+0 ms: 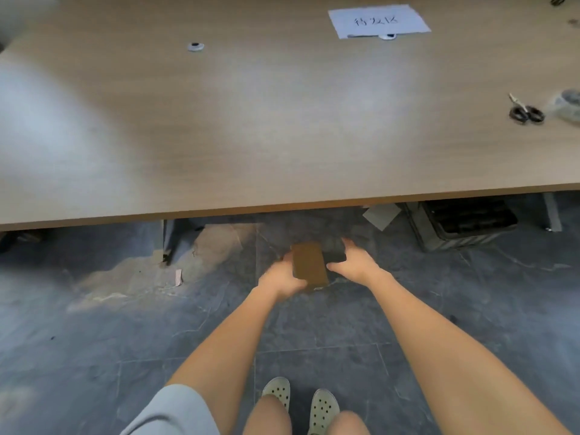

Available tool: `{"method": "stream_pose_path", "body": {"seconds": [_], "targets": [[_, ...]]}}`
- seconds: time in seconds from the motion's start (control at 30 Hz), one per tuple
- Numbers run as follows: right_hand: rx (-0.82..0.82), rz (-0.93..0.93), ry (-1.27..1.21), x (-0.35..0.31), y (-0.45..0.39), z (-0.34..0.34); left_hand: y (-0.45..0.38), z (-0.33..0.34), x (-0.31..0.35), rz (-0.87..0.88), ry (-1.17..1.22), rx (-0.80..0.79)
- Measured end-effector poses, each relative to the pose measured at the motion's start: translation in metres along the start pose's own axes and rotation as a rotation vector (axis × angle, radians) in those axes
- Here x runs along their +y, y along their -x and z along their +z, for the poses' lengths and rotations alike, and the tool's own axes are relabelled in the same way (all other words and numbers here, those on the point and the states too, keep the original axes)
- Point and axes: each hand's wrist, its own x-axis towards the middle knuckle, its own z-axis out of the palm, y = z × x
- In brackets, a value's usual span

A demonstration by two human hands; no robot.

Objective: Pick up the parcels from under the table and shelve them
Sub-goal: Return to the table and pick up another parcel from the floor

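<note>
A small brown cardboard parcel (309,265) is held low over the dark floor, just in front of the table's near edge. My left hand (281,277) grips its left side, fingers curled around it. My right hand (353,262) holds the right side, where a dark flat object (335,255) sits against the parcel; what that object is I cannot tell. Both arms reach forward and down from the bottom of the view. No shelf is in view.
The wide wooden table (282,136) fills the upper half, with a labelled paper sheet (378,21), scissors (524,110) and a tape roll (568,103) on it. A dark crate (461,222) stands under the table at right. Paper scraps (381,215) lie on the floor.
</note>
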Motion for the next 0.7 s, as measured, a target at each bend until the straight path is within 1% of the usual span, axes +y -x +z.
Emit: {"method": "stream_pose_path", "body": {"seconds": [0.13, 0.2, 0.27, 0.33, 0.4, 0.57, 0.63, 0.7], "targets": [[0.028, -0.054, 0.090, 0.045, -0.097, 0.052, -0.108, 0.061, -0.056, 0.031, 0.081, 0.040], [0.037, -0.066, 0.146, 0.069, -0.148, 0.084, -0.172, 0.097, -0.090, 0.008, 0.112, 0.065], [0.033, -0.060, 0.183, 0.091, -0.199, 0.116, -0.230, 0.126, -0.116, -0.002, 0.107, 0.082], [0.024, -0.053, 0.210, 0.116, -0.251, 0.150, -0.288, 0.157, -0.145, 0.003, 0.050, 0.087], [0.022, -0.039, 0.217, 0.132, -0.281, 0.174, -0.320, 0.177, -0.165, -0.016, -0.019, 0.086], [0.127, -0.086, 0.244, 0.166, -0.368, 0.219, -0.397, 0.218, -0.207, -0.041, -0.077, 0.104], [0.147, -0.077, 0.236, 0.172, -0.392, 0.230, -0.417, 0.227, -0.218, -0.058, -0.007, 0.106], [0.131, -0.025, 0.173, 0.176, -0.411, 0.238, -0.433, 0.232, -0.222, -0.090, 0.142, 0.102]]}}
